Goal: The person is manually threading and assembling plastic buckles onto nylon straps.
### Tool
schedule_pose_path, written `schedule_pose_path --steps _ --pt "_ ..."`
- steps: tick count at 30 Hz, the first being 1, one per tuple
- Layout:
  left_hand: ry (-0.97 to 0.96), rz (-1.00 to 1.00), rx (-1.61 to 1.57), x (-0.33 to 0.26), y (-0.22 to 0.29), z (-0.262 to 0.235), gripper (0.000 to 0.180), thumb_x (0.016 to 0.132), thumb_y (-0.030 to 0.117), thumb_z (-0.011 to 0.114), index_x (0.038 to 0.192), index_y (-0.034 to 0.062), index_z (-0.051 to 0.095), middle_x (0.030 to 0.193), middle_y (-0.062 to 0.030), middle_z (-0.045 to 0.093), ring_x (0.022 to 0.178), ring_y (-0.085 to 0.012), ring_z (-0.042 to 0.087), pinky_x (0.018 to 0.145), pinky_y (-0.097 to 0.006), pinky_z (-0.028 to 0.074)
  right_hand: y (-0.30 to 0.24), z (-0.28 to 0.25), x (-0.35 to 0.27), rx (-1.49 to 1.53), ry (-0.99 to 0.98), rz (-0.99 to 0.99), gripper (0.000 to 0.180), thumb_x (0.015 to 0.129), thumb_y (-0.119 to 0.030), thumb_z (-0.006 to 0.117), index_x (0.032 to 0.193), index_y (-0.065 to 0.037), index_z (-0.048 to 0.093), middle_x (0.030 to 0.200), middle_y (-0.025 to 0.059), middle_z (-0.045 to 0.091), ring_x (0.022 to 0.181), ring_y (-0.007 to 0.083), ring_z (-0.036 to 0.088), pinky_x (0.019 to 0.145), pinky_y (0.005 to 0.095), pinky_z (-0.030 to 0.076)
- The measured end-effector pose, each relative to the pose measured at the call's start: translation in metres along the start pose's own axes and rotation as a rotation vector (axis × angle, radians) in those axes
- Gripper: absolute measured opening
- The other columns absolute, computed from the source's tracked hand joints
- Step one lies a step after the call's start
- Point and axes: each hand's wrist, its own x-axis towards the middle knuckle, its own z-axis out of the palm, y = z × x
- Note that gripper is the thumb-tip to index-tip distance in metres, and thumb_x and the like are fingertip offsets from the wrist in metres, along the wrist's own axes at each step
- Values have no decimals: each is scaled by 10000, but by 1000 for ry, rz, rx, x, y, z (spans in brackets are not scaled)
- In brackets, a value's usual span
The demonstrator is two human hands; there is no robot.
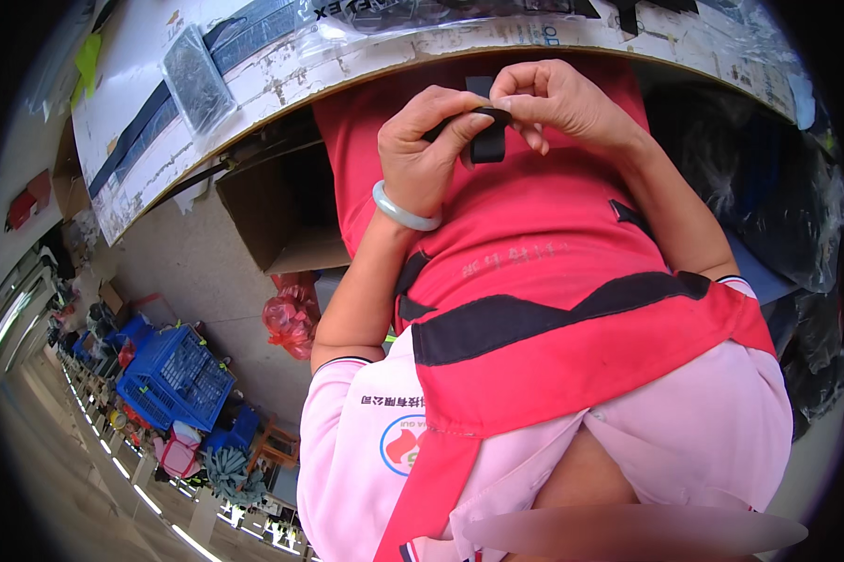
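Both hands meet over my red apron (422, 211), close to the table's front edge. A short black strap (488, 147), flat like webbing or elastic band, hangs between them, with part of it looped or folded over at the top. My left hand (426, 140), with a pale bangle (403, 208) on its wrist, pinches the strap between thumb and fingers. On the strap's other side, my right hand (562, 105) pinches its upper part with thumb and forefinger, the other fingers curled. The fingertips hide just how the strap is folded.
A worn white table (281, 103) curves across the far side, bearing a clear plastic packet (197, 80) and black straps. Beneath it sits an open cardboard box (272, 211). A red plastic bag (291, 314) and blue crates (174, 375) stand left; plastic-wrapped dark goods (768, 178) lie right.
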Motion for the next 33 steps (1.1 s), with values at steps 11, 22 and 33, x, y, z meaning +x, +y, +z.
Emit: schedule_pose_path --steps 11,22,33 --pt "-17 46 5 -5 0 2 134 790 -65 673 914 -17 691 789 -63 622 698 -120 578 619 -233 458 -7 -2 -1 -19 -62 157 216 929 -235 614 885 -24 628 702 13 620 500 38 586 435 152 467" --pt "-113 -75 -62 -7 4 0 121 799 -31 682 918 -17 698 793 -60 631 706 -116 577 633 -228 452 -11 -3 -8 5 -159 206 210 920 -220 618 898 -12 607 702 31 618 496 46 586 405 149 452" --pt "167 -56 -59 -6 -10 5 135 834 -27 681 968 -31 687 859 -33 628 652 -84 564 526 -195 445 1 30 -10 -11 110 79 256 878 -269 687 827 -24 635 768 53 652 569 76 606 468 190 489"
